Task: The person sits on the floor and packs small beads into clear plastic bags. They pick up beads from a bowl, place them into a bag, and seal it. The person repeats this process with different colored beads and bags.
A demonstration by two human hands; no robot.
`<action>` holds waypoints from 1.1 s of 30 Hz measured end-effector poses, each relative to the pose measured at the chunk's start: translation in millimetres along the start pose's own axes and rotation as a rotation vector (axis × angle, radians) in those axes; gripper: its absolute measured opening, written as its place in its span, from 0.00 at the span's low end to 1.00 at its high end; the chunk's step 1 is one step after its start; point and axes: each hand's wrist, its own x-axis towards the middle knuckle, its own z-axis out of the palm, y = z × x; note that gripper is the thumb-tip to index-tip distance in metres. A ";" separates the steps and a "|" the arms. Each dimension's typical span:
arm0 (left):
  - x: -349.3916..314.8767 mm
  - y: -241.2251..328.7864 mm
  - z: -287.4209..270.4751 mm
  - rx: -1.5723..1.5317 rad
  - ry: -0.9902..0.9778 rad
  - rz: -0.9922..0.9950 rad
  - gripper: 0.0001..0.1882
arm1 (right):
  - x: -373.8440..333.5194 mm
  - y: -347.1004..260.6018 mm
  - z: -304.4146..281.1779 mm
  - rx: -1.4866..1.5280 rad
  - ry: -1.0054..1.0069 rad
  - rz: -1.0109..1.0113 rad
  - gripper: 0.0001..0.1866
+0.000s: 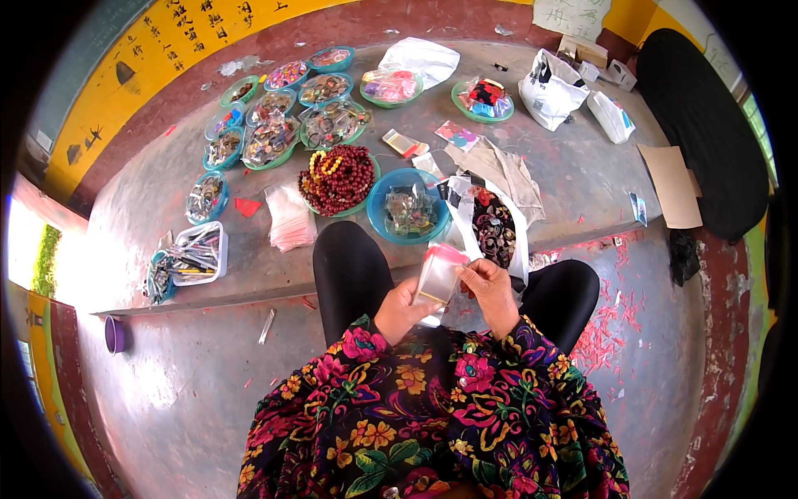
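Observation:
A stack of small clear plastic bags with pinkish-red top edges [438, 276] is held in front of my lap. My left hand [397, 313] grips its lower left side, the thumb lying across the front. At the upper right corner, my right hand [493, 293] pinches the red edge between thumb and fingers. Just beyond my hands stands a blue basin [382, 190] with small clear-bagged pieces in it. Beside the basin, an open white sack [517, 235] holds many dark, reddish-brown small round pieces; their kind is too small to tell.
Dark red bead strings [341, 187] fill a green basin. More clear bags [291, 218] lie to its left. A white basket of pens [223, 254] stands at the left. Several basins of bagged trinkets [273, 141] sit farther back. White plastic bags [553, 90] and cardboard [670, 187] are at right.

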 end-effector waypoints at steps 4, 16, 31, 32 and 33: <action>2.0 -8.7 -5.7 0.045 0.002 0.013 0.18 | -5.0 -4.3 2.4 -0.091 -0.002 -0.083 0.13; 2.3 -7.8 -5.3 0.047 0.009 0.018 0.18 | -3.3 -2.5 3.7 -0.208 0.047 -0.131 0.12; 2.1 -8.1 -4.0 -0.023 -0.002 -0.031 0.18 | -6.2 -16.8 5.7 -0.821 0.123 -0.900 0.12; 1.7 -6.9 -3.3 -0.034 -0.003 -0.036 0.18 | -8.0 -16.8 6.2 -0.802 0.131 -0.859 0.12; 1.2 -5.6 -2.6 -0.044 -0.004 -0.040 0.18 | -9.1 -16.6 6.5 -0.782 0.140 -0.818 0.12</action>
